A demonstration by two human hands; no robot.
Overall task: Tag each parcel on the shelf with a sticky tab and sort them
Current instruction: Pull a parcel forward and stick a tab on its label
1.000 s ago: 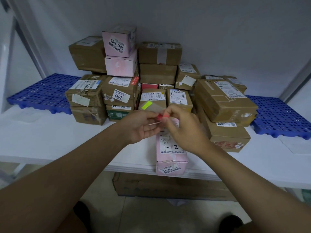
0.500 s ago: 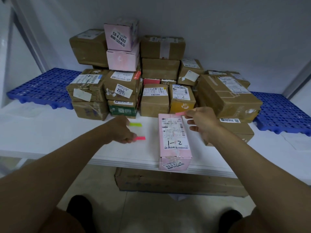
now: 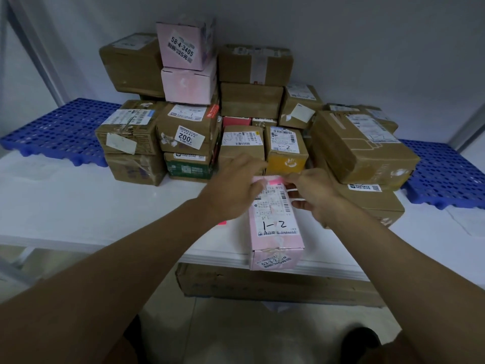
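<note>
**Hands meeting at the far end of a pink parcel**

Pink parcel (image 3: 275,219) marked "1-2" is lying at the shelf (image 3: 78,206) front edge. Left hand (image 3: 231,190) and right hand (image 3: 315,195) are resting on its far end, fingers curled beside a pink sticky tab (image 3: 276,182). Stacked parcels (image 3: 236,101) are standing behind.

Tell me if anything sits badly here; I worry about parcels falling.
The pink parcel marked 1-2 overhangs the white shelf's front edge, under both hands. At the stack's top, the pink box marked 58-4-3405 sits tilted.
</note>
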